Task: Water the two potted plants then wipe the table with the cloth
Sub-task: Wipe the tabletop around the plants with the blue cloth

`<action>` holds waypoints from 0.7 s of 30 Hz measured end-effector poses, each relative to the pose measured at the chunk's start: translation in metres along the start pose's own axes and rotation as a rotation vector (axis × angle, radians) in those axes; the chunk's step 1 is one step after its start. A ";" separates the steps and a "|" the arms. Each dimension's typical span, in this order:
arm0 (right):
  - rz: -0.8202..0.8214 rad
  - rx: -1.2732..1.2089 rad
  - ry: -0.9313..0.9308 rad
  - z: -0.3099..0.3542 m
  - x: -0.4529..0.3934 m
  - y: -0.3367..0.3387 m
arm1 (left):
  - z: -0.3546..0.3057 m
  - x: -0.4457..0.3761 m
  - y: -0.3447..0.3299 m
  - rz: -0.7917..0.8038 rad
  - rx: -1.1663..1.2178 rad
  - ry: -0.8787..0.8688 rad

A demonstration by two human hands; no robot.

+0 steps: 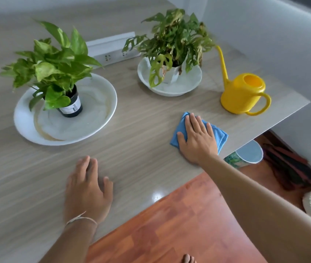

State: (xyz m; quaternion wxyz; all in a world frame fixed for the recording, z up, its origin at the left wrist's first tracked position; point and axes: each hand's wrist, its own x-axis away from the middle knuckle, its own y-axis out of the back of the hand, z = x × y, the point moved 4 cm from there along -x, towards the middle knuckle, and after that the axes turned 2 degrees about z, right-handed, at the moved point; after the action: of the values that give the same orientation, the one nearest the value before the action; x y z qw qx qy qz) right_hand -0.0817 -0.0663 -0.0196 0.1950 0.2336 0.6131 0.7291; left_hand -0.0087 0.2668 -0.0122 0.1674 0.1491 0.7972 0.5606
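Pale wood-grain laminate worktop [141,130] fills most of the view, reddish parquet floor [179,224] below its near edge.

Big white marbled shallow plate [97,111] sits left, with a brownish ring stain inside. Standing upright in it: a bright green pothos in a dark plastic pot with a white label [71,105].

Smaller white marbled bowl-like saucer [188,86] sits further back, centre-right, carrying a split-leaf plant with yellowing leaves in a white pot [173,54].

Yellow plastic watering can with a long thin spout [243,93] stands upright at the right corner of the worktop, just beside the saucer, spout tip reaching up into the split-leaf foliage. Nobody is touching it.

White power strip [113,48] lies behind, between the two plants.

Folded blue microfibre cloth [217,133] lies flat on the worktop near the right edge, in front of the watering can and apart from it. Right hand [198,141] is pressed palm-down on top of it, grip flat: fingers straight and spread, not curled round the cloth.

Left hand [88,188] rests palm-down on bare worktop near the front edge, fingers relaxed, holding nothing. Thin string bracelet [80,219] on that wrist.

Under the worktop's right edge: a patterned cup-like container [245,154], detail unclear.
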 end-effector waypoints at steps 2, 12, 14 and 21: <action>-0.011 0.006 -0.039 -0.017 -0.024 0.006 | 0.000 0.000 -0.001 0.005 -0.005 0.002; -0.023 0.037 -0.143 -0.067 -0.112 0.020 | 0.005 -0.002 -0.009 -0.169 0.001 -0.069; -0.020 0.041 -0.151 -0.070 -0.119 0.020 | 0.005 -0.003 -0.008 -0.183 -0.004 -0.066; 0.003 0.013 -0.141 -0.056 -0.082 0.021 | 0.002 -0.002 -0.007 -0.149 -0.007 -0.072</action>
State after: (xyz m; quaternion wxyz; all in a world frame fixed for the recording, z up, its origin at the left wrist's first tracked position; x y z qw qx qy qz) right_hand -0.0471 -0.1615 -0.0150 0.2353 0.2866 0.6021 0.7071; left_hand -0.0061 0.2648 -0.0195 0.2375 0.1088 0.7977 0.5435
